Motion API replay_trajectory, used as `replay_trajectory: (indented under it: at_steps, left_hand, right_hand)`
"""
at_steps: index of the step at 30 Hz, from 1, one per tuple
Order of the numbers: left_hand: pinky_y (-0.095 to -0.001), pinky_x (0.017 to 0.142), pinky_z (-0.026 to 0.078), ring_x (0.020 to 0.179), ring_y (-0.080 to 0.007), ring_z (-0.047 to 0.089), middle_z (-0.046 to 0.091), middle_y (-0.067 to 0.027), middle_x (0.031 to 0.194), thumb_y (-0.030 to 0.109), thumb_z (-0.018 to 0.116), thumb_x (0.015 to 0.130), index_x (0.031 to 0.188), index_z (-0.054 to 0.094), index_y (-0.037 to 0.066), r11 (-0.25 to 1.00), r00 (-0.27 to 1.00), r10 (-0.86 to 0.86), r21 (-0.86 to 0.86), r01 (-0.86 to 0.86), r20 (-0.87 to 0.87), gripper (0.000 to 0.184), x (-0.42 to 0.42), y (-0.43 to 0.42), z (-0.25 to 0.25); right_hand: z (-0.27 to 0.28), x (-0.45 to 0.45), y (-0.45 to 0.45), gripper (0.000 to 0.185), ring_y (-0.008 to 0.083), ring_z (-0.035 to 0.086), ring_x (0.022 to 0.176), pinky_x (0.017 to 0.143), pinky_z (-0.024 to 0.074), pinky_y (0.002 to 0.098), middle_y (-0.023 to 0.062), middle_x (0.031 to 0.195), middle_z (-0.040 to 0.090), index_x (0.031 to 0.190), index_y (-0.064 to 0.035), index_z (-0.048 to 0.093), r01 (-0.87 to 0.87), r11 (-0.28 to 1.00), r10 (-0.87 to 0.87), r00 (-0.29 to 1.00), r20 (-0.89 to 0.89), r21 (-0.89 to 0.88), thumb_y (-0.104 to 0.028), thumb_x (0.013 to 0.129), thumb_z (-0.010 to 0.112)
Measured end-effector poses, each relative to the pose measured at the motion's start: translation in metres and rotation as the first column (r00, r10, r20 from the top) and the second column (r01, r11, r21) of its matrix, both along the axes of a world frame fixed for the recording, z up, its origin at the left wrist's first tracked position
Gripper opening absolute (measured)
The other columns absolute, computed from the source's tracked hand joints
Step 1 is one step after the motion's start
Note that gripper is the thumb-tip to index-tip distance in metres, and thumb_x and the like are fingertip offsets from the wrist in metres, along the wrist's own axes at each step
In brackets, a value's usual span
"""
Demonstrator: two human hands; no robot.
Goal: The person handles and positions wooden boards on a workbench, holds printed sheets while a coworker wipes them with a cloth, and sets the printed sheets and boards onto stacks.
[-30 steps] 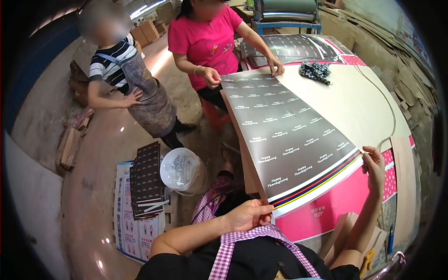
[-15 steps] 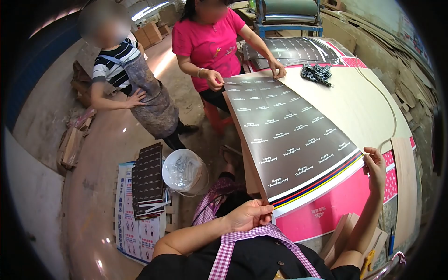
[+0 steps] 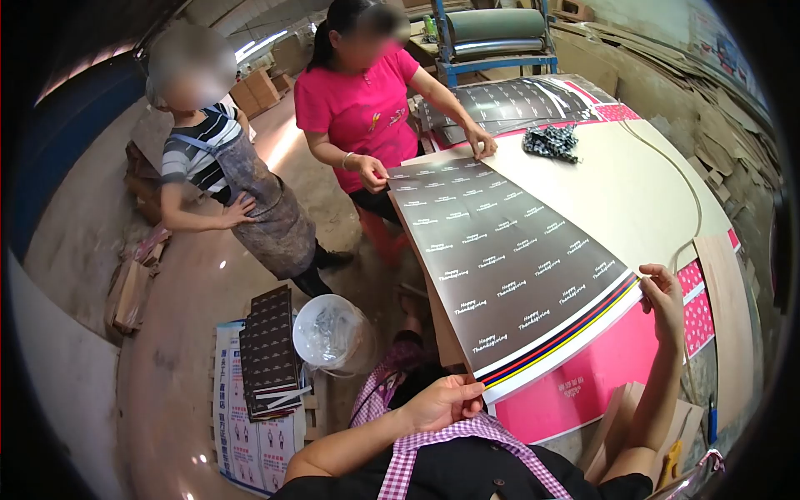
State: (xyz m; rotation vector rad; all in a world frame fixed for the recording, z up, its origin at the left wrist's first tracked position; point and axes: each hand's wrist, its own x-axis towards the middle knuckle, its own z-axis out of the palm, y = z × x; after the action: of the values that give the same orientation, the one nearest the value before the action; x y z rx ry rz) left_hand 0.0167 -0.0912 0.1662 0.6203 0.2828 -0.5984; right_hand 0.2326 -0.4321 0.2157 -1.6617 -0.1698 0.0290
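A dark printed sheet [image 3: 500,258] with "Happy Thanksgiving" lettering and a striped, white-edged border stretches across the work table. My left hand [image 3: 446,400] pinches its near left corner. At the near right corner, my right hand [image 3: 662,296] grips the same sheet between thumb and fingers. A co-worker in a pink shirt [image 3: 367,108] holds the far end with both hands. Beneath the sheet's near edge shows a pink printed sheet [image 3: 575,392]. A pale cream board [image 3: 633,183] lies to the right, partly covered by the dark sheet.
A crumpled checked cloth [image 3: 552,143] and a cord [image 3: 698,200] lie on the board. More dark sheets [image 3: 500,104] are at the far end, near a roller machine [image 3: 496,37]. A white bucket [image 3: 333,333] and stacked dark strips [image 3: 268,350] stand left. Another person in an apron [image 3: 262,183] watches nearby.
The view has shifted slightly, so the table and people appear a little lower and the table further left. Both my hands and the co-worker's still hold the sheet's ends.
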Motion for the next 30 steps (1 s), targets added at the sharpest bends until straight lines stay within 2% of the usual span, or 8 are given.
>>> replay_trajectory:
  at_steps: [18,21,23,30]
  left_hand:
    - [-0.02,0.063,0.045,0.065,-0.007,0.056,0.06,-0.001,0.076,0.015,0.055,0.092,0.1,0.057,0.007,1.0,1.0,0.001,0.002,-0.001,-0.006,0.012,0.0,0.0,-0.012]
    - [-0.0197,0.063,0.046,0.065,-0.0071,0.056,0.06,-0.0011,0.076,0.015,0.056,0.092,0.099,0.058,0.007,1.0,1.0,0.017,0.014,-0.017,-0.009,0.011,-0.002,-0.001,-0.01]
    - [-0.0197,0.063,0.046,0.065,-0.007,0.056,0.06,-0.0011,0.076,0.015,0.056,0.092,0.099,0.058,0.007,1.0,1.0,0.013,-0.001,-0.013,-0.004,0.011,-0.001,-0.001,-0.01]
    - [-0.02,0.062,0.046,0.065,-0.0072,0.057,0.06,-0.0013,0.077,0.015,0.057,0.091,0.099,0.058,0.006,0.999,0.999,0.039,-0.002,-0.039,-0.018,0.012,-0.002,-0.002,-0.011]
  right_hand:
    - [-0.005,0.002,-0.001,0.017,0.0032,0.047,0.052,0.043,0.0362,0.0163,-0.0003,0.068,0.054,0.102,0.0015,0.057,-0.001,1.0,0.001,1.0,0.003,0.007,-0.006,0.087,0.055]
    - [-0.007,0.002,-0.002,0.016,0.0023,0.044,0.05,0.042,0.034,0.0163,-0.0024,0.068,0.052,0.102,-0.0006,0.056,-0.015,1.0,0.015,1.0,0.007,-0.009,-0.008,0.088,0.055]
    - [-0.007,0.003,-0.004,0.018,0.0026,0.047,0.052,0.043,0.0362,0.0161,-0.0005,0.069,0.055,0.103,0.001,0.057,-0.034,0.999,0.034,0.999,0.0,0.015,-0.007,0.087,0.056]
    - [-0.008,0.003,-0.003,0.018,0.0023,0.047,0.052,0.043,0.036,0.0158,-0.0004,0.07,0.055,0.103,0.0011,0.056,-0.031,0.999,0.031,0.999,0.005,0.017,-0.007,0.088,0.056]
